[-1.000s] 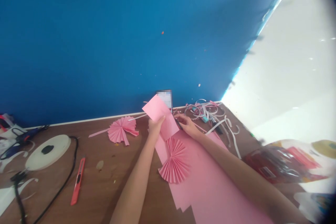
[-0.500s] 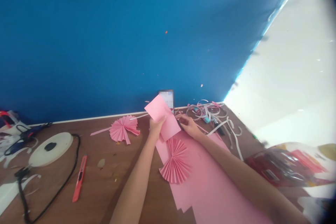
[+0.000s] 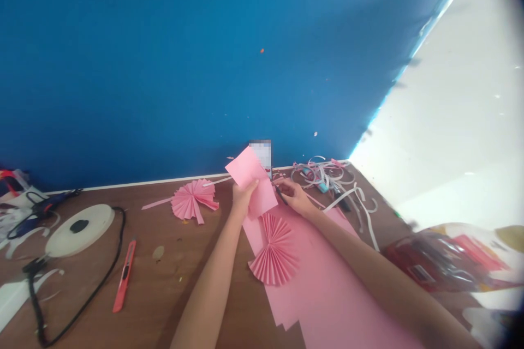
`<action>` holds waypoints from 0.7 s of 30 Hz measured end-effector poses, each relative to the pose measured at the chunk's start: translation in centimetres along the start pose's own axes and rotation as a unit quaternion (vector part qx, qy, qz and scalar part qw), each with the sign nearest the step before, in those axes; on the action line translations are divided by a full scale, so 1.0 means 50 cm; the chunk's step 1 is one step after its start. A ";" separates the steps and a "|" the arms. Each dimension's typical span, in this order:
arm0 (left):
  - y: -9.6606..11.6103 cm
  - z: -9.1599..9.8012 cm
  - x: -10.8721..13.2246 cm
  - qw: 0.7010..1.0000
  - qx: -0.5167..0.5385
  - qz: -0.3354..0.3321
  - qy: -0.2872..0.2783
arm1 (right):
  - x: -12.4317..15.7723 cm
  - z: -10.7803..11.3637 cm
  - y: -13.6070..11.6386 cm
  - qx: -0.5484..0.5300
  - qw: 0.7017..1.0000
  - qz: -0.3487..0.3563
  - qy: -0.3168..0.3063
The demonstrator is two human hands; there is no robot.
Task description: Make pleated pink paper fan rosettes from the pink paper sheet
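Observation:
My left hand [image 3: 244, 196] is closed on a small rectangular piece of pink paper [image 3: 246, 166], thumb on top, holding it tilted above the table. Just right of its edge, my right hand [image 3: 293, 196] is closed around a slim dark tool, apparently scissors [image 3: 281, 194], mostly hidden by the fingers. Below the held piece, a pleated pink paper fan [image 3: 275, 253] lies partly on a large pink paper sheet [image 3: 327, 283]. Another pleated pink fan [image 3: 192, 199] with a paper strip rests left of my left hand.
A phone [image 3: 264, 154] leans against the blue wall behind the held paper. Curled white strips [image 3: 323, 174] are heaped at the back right. On the left lie a red box cutter [image 3: 125, 278], a white disc [image 3: 82, 229] and a black cable [image 3: 117, 262]. A plastic-wrapped package [image 3: 438, 262] sits at right.
The held paper's lower right corner has shifted slightly left, away from my right hand. More of the dark tool shows now. Both hands have otherwise barely moved.

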State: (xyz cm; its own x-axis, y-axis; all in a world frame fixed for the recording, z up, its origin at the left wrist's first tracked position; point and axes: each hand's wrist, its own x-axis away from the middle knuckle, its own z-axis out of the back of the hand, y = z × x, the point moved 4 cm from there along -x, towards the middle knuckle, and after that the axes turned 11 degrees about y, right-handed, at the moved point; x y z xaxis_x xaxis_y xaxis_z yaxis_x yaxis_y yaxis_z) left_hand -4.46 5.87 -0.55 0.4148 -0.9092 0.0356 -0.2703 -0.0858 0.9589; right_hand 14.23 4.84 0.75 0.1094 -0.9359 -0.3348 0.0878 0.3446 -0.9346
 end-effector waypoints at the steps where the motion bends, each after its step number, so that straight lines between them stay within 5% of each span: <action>1: 0.003 0.000 0.001 1.000 0.002 0.000 0.002 | 0.000 -0.001 0.000 0.001 1.000 -0.001 -0.002; 21: -0.011 0.010 -0.014 0.999 0.039 0.019 0.033 | 0.006 0.002 -0.025 0.021 1.000 -0.019 -0.001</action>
State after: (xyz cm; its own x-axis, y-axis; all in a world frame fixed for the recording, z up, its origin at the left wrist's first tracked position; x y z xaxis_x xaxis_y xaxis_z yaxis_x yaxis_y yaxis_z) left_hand -5.01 6.35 -1.25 0.4584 -0.8839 0.0930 -0.3528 -0.0849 0.9318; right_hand 14.28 4.14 1.83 0.1065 -0.9483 -0.2988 0.1334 0.3115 -0.9409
